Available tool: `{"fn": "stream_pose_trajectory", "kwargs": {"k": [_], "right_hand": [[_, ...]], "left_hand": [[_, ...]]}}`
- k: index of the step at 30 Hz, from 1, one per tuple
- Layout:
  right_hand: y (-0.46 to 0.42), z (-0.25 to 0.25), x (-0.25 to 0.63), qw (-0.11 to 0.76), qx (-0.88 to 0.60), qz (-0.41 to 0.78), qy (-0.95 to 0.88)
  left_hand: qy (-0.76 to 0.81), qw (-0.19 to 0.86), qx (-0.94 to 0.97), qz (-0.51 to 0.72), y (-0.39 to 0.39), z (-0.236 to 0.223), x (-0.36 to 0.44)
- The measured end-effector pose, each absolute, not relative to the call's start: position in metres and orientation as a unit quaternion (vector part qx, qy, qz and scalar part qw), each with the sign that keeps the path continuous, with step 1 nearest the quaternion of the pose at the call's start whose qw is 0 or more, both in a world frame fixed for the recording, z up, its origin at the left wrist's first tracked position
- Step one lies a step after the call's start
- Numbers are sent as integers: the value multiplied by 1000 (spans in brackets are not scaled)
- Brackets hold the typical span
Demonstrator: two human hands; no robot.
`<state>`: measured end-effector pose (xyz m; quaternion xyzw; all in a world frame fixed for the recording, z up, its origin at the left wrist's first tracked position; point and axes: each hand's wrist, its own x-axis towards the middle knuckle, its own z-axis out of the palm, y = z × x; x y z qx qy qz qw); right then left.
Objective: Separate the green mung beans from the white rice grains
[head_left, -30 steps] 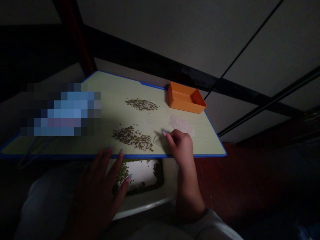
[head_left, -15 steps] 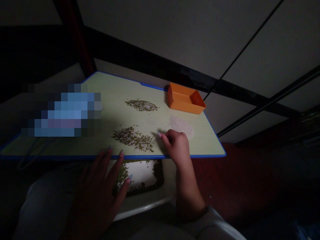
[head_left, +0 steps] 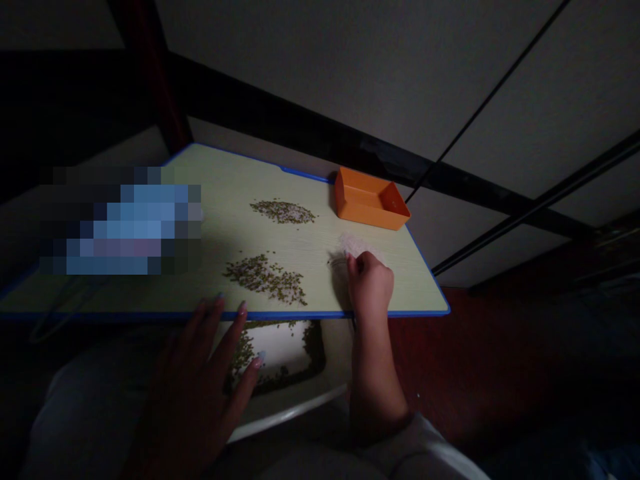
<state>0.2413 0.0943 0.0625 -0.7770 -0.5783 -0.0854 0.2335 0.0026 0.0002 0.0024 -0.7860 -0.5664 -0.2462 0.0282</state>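
Note:
My right hand [head_left: 371, 283] is closed in a pinch on thin metal tweezers [head_left: 337, 261], whose tips point left over the table. Just behind it lies a pile of white rice grains [head_left: 357, 244], partly hidden by the hand. To its left is a mixed heap of green beans and rice [head_left: 267, 278], and a second mixed heap [head_left: 284, 211] lies farther back. My left hand [head_left: 205, 373] has its fingers spread at the table's front edge, holding nothing. Under that edge, a white tray [head_left: 283, 347] with green beans along its sides is partly covered by the left hand.
An orange open box [head_left: 373, 199] stands at the back right of the pale folding table [head_left: 230, 177], which has a blue rim. A blurred-out blue object [head_left: 135, 223] takes up the left side. Pale cabinet panels [head_left: 400, 80] rise behind; dark red floor [head_left: 425, 360] shows at right.
My right hand, with the tweezers, has moved right from beside the near mixed heap to the rice pile. My left hand stays where it was.

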Motion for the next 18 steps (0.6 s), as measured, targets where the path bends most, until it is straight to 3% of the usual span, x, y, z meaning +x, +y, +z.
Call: {"fn": "stream_pose_trajectory", "kwargs": {"k": [7,18], "right_hand": [[91,56,241,266,-725,-14,-635],[98,61,251,244,-794,-79,-551]], "left_hand": [[-562,42,-787,-253,-1,2,2],[-556,35,-791,-253,-1,1,2]]}}
